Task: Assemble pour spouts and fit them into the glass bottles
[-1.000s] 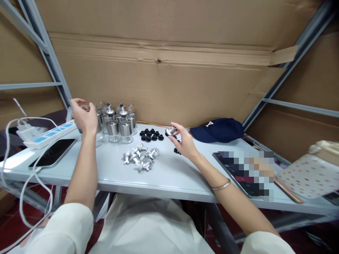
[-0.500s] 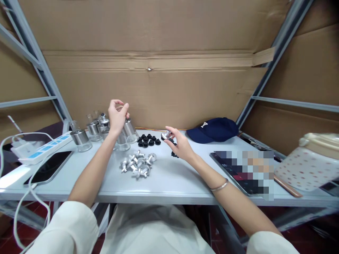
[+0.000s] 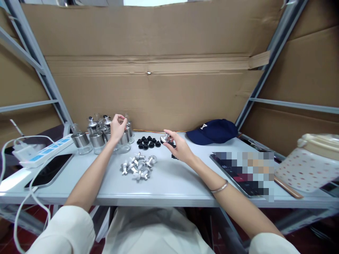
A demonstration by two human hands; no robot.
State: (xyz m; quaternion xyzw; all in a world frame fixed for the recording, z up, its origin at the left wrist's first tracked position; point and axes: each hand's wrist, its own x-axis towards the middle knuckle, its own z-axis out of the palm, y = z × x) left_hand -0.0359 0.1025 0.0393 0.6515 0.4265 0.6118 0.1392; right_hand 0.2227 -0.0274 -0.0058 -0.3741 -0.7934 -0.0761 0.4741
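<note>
My left hand (image 3: 118, 126) is closed, fingers pinched together at the neck of a glass bottle with a steel band (image 3: 125, 140); the neck itself is hidden. Between the thumb and fingers of my right hand (image 3: 178, 143) is a shiny silver metal fitting (image 3: 165, 138), held above the table. Several black stoppers (image 3: 148, 141) lie between my hands, with more partly hidden behind my right hand. Nearer me is a loose pile of silver metal fittings (image 3: 138, 165). Several more banded bottles stand around my left hand, one capped bottle (image 3: 97, 140) among them.
A white power strip (image 3: 50, 150) with cables and a dark tablet (image 3: 50, 170) lie at the left. To the right are a navy cap (image 3: 213, 131), a partly blurred device (image 3: 230, 173) and a dotted container (image 3: 307, 165). Cardboard (image 3: 159, 98) walls the back.
My left hand has come down, and the bottle that leaned beneath it no longer shows tilted. My right hand keeps the silver fitting, nearly in place. The view has tilted slightly up.
</note>
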